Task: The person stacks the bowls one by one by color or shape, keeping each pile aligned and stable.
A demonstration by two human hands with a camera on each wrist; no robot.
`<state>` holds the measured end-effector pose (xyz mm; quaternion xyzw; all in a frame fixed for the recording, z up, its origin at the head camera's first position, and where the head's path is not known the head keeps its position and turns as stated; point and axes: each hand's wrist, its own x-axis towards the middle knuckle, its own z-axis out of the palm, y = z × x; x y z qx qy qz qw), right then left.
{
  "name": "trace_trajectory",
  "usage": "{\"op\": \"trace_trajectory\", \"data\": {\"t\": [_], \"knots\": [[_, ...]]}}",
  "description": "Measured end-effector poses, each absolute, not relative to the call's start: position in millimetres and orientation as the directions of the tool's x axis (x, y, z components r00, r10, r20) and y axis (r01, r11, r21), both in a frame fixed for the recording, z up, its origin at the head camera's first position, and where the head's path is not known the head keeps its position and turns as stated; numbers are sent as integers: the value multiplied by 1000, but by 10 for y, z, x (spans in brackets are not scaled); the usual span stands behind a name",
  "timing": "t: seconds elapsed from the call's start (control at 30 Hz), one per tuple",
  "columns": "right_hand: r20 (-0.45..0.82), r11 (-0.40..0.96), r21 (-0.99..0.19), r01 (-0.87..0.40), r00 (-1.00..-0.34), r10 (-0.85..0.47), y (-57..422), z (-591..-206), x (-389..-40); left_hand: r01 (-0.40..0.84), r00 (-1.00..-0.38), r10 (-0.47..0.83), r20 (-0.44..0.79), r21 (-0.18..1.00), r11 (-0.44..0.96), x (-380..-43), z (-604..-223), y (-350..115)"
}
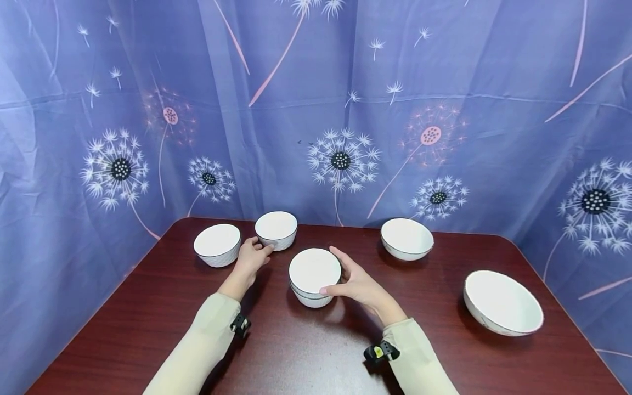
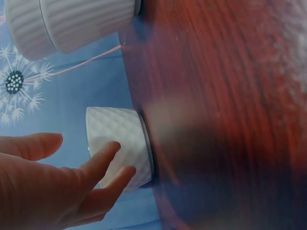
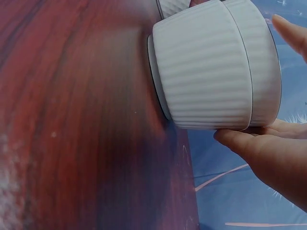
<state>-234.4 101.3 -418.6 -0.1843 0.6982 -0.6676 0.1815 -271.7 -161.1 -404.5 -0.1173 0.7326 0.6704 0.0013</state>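
In the head view, two white ribbed bowls, an upper bowl (image 1: 314, 270) nested in a lower bowl (image 3: 206, 72), stand at the middle of the table. My right hand (image 1: 359, 286) lies along their right side, its fingers fairly straight against the wall. The thumb (image 3: 293, 36) is stretched out by the upper rim. My left hand (image 1: 253, 257) is between two white diamond-textured bowls, a back bowl (image 1: 276, 227) and a left bowl (image 1: 217, 245). Its loosely spread fingers (image 2: 112, 152) overlap one textured bowl in the left wrist view and hold nothing.
A white shallow bowl (image 1: 407, 238) sits at the back right, and a larger white bowl (image 1: 502, 303) is near the right edge. The dark red wooden table (image 1: 296, 351) ends at a blue dandelion-print curtain (image 1: 276, 137) behind and at the sides.
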Motion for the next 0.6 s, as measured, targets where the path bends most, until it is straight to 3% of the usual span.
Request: {"op": "trace_trajectory", "data": {"t": [0.6], "knots": [[-11, 61, -998, -23, -861, -508, 1006, -4231, -2358, -248, -935, -209, -287, 949, -194, -3054, -4149, -1623]]}}
